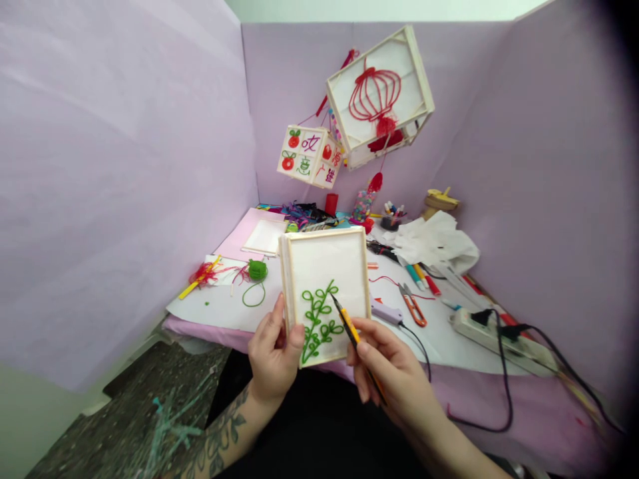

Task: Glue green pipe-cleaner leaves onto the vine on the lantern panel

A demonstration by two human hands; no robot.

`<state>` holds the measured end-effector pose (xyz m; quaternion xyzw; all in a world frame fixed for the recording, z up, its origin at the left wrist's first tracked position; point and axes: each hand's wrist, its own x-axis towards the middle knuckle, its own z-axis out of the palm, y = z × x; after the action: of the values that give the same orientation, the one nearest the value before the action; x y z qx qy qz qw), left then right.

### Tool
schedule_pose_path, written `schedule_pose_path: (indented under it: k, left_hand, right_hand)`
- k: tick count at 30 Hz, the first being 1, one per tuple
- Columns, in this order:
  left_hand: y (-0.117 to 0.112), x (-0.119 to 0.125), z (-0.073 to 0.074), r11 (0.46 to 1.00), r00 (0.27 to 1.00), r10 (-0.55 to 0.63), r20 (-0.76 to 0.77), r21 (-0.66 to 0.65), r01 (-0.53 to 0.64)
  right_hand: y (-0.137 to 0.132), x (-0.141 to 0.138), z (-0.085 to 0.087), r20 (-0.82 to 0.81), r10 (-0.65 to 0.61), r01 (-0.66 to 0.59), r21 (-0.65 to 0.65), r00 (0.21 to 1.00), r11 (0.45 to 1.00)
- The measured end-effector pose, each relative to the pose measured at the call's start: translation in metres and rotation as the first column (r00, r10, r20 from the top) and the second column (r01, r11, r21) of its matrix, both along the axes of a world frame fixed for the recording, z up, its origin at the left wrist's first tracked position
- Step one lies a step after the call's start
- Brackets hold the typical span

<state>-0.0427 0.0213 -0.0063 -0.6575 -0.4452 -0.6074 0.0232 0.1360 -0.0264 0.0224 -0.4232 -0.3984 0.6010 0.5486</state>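
My left hand grips the lower left edge of a white panel lantern box with pale wooden edging, thumb on the front. Green yarn on its face forms a leafy branch of looped leaves. My right hand is closed round a slim yellow-and-black pointed tool, whose exact kind I cannot make out. Its dark tip lies at the upper right of the branch, near a top leaf loop; whether it touches is unclear. The box is held upright, tilted slightly, above the table's front edge.
Two decorated lanterns hang at the back. On the table lie a green yarn ball, red thread, orange-handled snips, a glue gun, markers, and crumpled white paper. A power strip with black cables lies right.
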Motion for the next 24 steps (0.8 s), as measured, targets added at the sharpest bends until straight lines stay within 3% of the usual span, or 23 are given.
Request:
schedule_pose_path:
  k: [24]
  left_hand:
    - [-0.0005, 0.0001, 0.0002, 0.999, 0.999, -0.035, 0.012, -0.004, 0.035]
  right_hand:
    - [-0.0015, 0.0000, -0.0027, -0.015, -0.004, 0.004, 0.001, 1.000, 1.000]
